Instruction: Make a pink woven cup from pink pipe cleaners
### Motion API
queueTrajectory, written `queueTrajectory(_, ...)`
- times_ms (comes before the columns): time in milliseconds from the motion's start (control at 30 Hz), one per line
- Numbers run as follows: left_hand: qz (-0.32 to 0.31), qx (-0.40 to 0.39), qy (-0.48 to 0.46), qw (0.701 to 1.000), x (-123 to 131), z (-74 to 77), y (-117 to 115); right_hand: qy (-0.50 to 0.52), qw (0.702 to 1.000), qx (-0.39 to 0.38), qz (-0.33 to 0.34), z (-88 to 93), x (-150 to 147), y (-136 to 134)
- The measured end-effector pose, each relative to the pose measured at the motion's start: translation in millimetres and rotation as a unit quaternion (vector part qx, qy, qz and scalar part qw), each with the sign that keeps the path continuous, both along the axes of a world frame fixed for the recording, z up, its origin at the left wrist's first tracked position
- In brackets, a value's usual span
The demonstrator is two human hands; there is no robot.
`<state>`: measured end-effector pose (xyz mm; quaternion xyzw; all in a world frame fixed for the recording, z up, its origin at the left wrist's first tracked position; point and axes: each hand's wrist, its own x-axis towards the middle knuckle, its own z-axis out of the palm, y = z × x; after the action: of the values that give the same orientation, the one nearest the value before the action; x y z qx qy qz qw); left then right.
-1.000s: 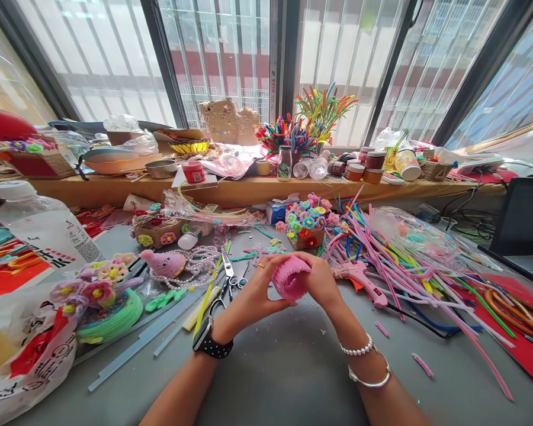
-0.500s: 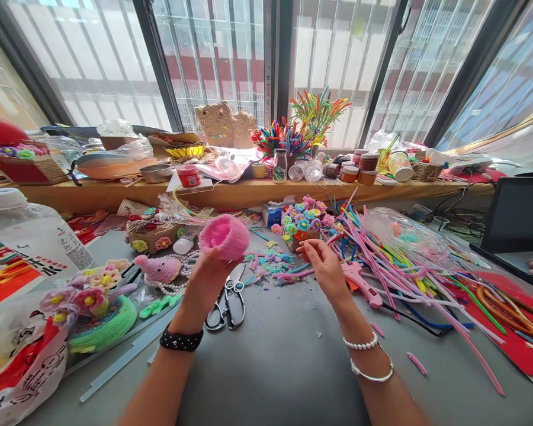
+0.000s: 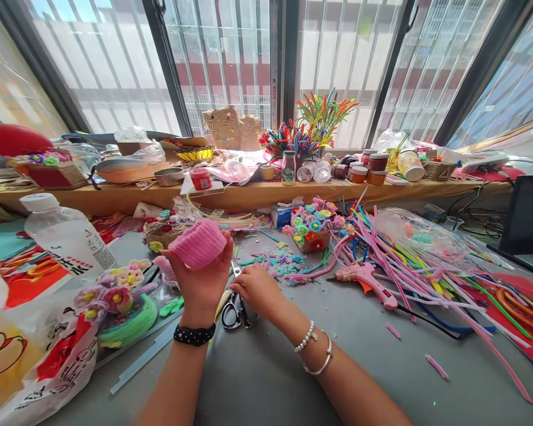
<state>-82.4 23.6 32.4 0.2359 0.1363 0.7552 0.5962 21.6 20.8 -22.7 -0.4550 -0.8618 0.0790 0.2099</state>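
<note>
My left hand is wrapped round a fuzzy pink pipe-cleaner cup, holding it raised and tilted above the table. My right hand is beside the scissors, its fingers drawn together by the blades. Whether those fingertips grip anything is hidden. The scissors lie with black handles toward me. Behind my left wrist, a pink crocheted-looking figure is mostly covered. Left of it stands a green round piece with fuzzy flowers.
A pink glue gun lies at right, beside a heap of pink pipe cleaners. Coloured clippings are scattered mid-table before a flower basket. A water bottle and a plastic bag stand left; a laptop is right.
My right hand has moved left and down to the scissors. My left hand has turned the pink cup so its ribbed side shows instead of its opening. The view has shifted left.
</note>
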Motion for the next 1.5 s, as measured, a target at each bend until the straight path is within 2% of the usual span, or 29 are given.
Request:
queueTrajectory(100, 0.003, -0.004, -0.007, 1.000, -3.2, -0.4, 1.7, -0.034, 0.999, -0.013, -0.004, 4.7, -16.6, 9.9)
queueTrajectory(267, 0.002, -0.012, -0.036, 0.999, -7.5, -3.8, 2.7, -0.100, 0.993, -0.049, 0.027, 10.8, -32.5, 21.5)
queueTrajectory(600, -0.004, -0.015, -0.067, 0.998, -10.5, -6.0, 5.1, -0.137, 0.982, -0.117, 0.054, 15.5, -37.5, 31.5)
queueTrajectory(867, -0.011, -0.030, -0.066, 0.997, -11.1, -3.0, 3.0, -0.146, 0.972, -0.186, 0.014, 27.1, -42.4, 26.0)
queueTrajectory(1067, -0.023, -0.023, -0.063, 0.997, -13.0, -4.1, 3.0, -0.143, 0.966, -0.212, -0.043, 35.5, -52.9, 15.4)
queueTrajectory(1167, -0.026, -0.017, -0.060, 0.998, -13.7, -4.7, 3.1, -0.151, 0.962, -0.222, -0.048, 40.5, -54.3, 11.3)
queueTrajectory(1333, -0.022, -0.013, -0.060, 0.998, -13.9, -4.6, 2.9, -0.154, 0.962, -0.224, -0.008, 39.0, -52.2, 15.3)
queueTrajectory(1500, -0.022, -0.021, -0.069, 0.997, -13.5, -2.0, 1.5, -0.150, 0.966, -0.197, 0.078, 29.1, -54.2, 29.0)
